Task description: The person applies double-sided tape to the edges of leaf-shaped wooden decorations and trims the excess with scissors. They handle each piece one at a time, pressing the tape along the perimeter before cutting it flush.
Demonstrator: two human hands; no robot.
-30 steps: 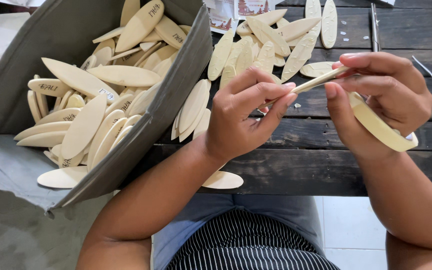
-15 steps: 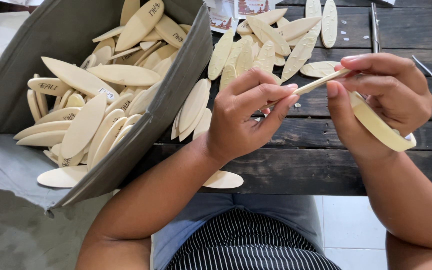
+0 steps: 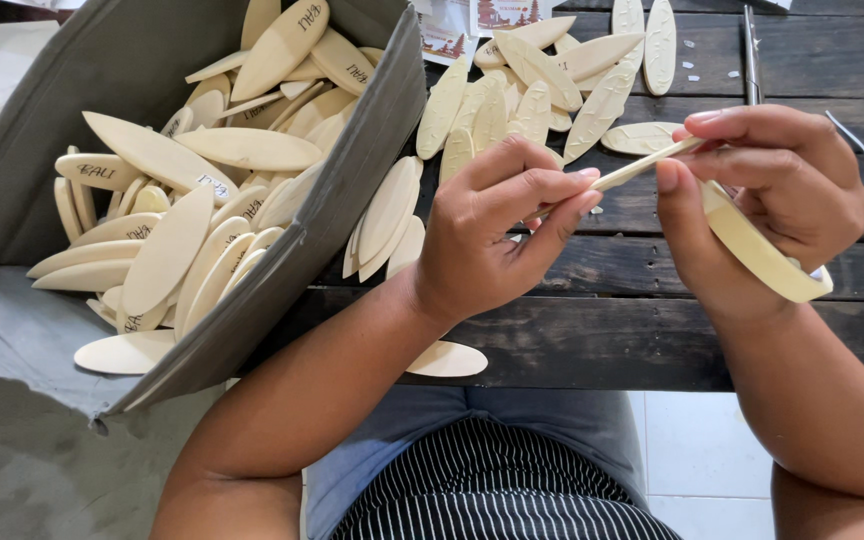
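**One wooden blank in hand, many more in the box and on the worktop**

The person's left hand (image 3: 497,235) and right hand (image 3: 767,195) meet over the middle of the dark plank worktop (image 3: 652,330), both pinching one thin oval wooden blank (image 3: 642,165) seen edge-on. The left fingers (image 3: 552,190) are closed on its near end; the right thumb and forefinger are closed on its far end. A roll of pale tape (image 3: 767,255) hangs around the right hand's lower fingers.

As a judgement, the work is far from finished: the grey box (image 3: 352,200) at the worktop's left edge holds a heap of blanks (image 3: 172,200), some bearing printed lettering, and a loose spread of blanks (image 3: 542,80) lies toward the far edge. One blank (image 3: 447,358) juts over the near edge under the left forearm. Which are finished cannot be told.

Against the frames a second and half a second ago, almost nothing differs: both hands keep the same grip and place, and the piles are unmoved.
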